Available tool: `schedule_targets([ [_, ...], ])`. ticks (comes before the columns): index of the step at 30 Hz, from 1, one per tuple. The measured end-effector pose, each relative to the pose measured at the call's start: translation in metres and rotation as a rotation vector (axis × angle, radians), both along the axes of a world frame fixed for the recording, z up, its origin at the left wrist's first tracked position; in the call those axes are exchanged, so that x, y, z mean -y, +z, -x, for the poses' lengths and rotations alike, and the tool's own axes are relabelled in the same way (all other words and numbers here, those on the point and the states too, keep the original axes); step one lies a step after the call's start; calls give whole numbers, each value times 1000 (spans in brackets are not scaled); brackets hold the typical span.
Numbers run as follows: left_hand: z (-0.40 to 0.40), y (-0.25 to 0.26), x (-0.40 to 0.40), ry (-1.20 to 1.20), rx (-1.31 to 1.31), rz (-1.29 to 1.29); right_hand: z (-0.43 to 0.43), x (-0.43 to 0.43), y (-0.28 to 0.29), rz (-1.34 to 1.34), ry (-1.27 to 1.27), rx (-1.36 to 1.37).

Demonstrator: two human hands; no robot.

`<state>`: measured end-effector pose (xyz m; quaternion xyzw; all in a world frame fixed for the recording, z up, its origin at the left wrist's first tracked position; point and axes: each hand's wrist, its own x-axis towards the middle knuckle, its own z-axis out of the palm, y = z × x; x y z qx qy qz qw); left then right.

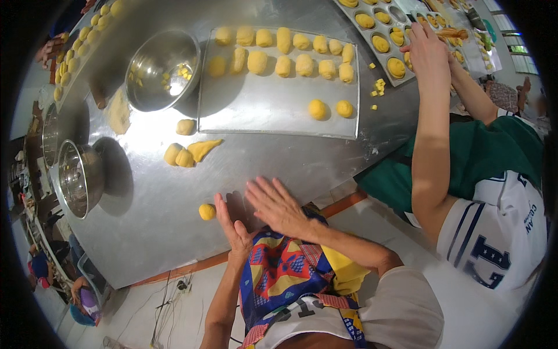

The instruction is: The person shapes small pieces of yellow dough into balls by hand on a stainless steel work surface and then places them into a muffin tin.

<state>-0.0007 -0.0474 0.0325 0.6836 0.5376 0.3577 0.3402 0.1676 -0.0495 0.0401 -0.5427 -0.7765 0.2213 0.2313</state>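
My left hand (232,224) is at the near edge of the steel table, held on its side with the thumb apart and nothing in it. Just left of its fingertips sits a smooth yellow dough ball (207,212). My right hand (278,208), slightly blurred, hovers palm down with fingers spread, also holding nothing. Beyond them lie joined dough lumps (178,155), a flat triangular dough piece (204,149) and a single dough lump (185,127). On a metal sheet tray (261,111) stand two rows of rolled dough pieces (257,62) and two round balls (317,109).
A steel bowl (163,72) with small yellow cubes overlaps the tray's left side. Another steel bowl (80,179) stands at the left edge. Yellow cubes (378,87) lie right of the tray. At right, a co-worker's hands (429,48) work over a muffin tin (370,32) holding shaped dough.
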Motion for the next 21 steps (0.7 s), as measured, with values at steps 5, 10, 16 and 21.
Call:
schedule_targets([
  [5, -1, -5, 1, 20, 60, 6, 30, -40, 6, -4, 155, 66],
  [10, 2, 0, 0, 23, -12, -38, 0, -25, -3, -83, -91, 28],
  [16, 13, -1, 5, -7, 55, -103, 46, -21, 6, -6, 180, -25],
  [21, 42, 10, 16, 51, -21, -309, 17, -37, -7, -103, 21, 18],
])
